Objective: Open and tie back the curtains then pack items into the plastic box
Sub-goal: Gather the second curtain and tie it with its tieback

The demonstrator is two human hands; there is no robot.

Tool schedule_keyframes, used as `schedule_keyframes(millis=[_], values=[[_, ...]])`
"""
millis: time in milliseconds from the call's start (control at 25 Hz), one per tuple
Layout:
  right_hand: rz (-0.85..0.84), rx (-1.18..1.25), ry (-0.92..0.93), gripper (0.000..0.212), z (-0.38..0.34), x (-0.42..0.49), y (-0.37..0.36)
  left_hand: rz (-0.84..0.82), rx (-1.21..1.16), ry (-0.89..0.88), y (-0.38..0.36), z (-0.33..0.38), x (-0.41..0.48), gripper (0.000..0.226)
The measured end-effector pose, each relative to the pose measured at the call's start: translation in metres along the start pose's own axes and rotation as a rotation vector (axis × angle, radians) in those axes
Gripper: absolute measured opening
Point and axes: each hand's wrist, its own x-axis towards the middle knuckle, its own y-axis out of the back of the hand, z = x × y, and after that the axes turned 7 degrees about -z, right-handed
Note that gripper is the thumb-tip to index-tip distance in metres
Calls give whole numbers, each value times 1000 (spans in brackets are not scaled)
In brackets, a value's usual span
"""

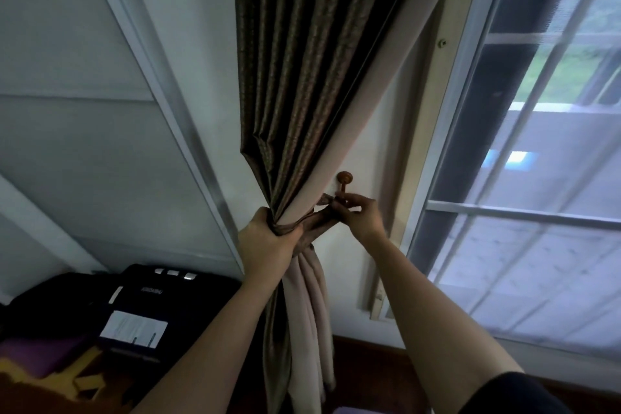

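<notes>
Beside the window, the left hand [265, 239] clenches the gathered brown curtain [302, 77] while the right hand [361, 217] pinches the tie-back [317, 222] at the wooden wall hook [344, 183]. Best keep the bunch tight until the loop seats.

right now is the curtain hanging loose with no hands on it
No, the left hand bunches the curtain while the right hand works the tieback at the wooden hook.

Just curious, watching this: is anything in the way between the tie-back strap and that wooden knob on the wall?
Nothing visible. The right hand holds the strap end right at the wooden knob, while the left hand bunches the curtain beside it.
</notes>
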Motion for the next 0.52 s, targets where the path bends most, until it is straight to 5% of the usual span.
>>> schedule_keyframes(millis=[280, 360, 520], values=[[-156, -551, 39, 31, -10, 3, 9, 2, 26, -47, -19, 4, -17, 31], [-255, -507, 56, 39, -8, -14, 22, 16, 55, -64, -29, 2, -35, 37], [0, -152, 104, 12, -6, -72, 59, 3, 118, -174, -74, 6, -84, 36]])
